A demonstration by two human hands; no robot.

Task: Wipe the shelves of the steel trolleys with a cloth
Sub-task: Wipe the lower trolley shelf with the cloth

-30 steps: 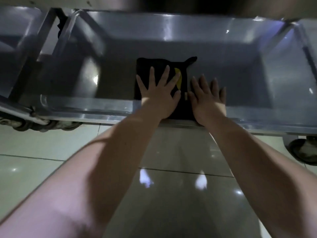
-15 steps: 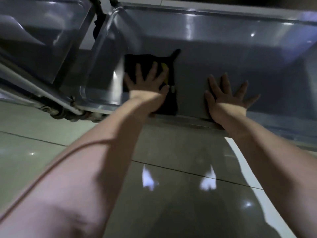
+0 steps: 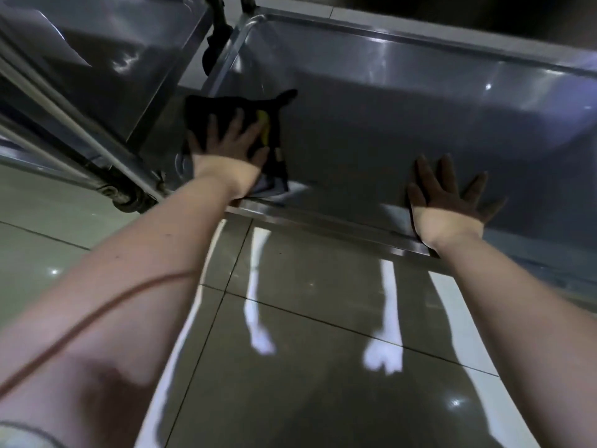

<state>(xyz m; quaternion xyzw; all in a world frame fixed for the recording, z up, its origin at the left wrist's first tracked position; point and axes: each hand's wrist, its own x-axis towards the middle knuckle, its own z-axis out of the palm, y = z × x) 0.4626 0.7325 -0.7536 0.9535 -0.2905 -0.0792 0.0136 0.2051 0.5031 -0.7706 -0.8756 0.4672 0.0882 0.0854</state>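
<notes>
A dark cloth with a yellow patch lies flat on the bottom shelf of a steel trolley, near the shelf's left corner. My left hand presses flat on the cloth with fingers spread. My right hand rests palm down on bare steel near the shelf's front rim, well to the right of the cloth, fingers apart and holding nothing.
A second steel trolley shelf stands to the left, its frame tubes and a castor wheel close to my left forearm. An upright post rises between the two trolleys. Glossy floor tiles lie below the shelf's front rim.
My left hand has slid the cloth leftward to the shelf's left corner. My right hand has come off the cloth's edge and now lies apart on the bare shelf.
</notes>
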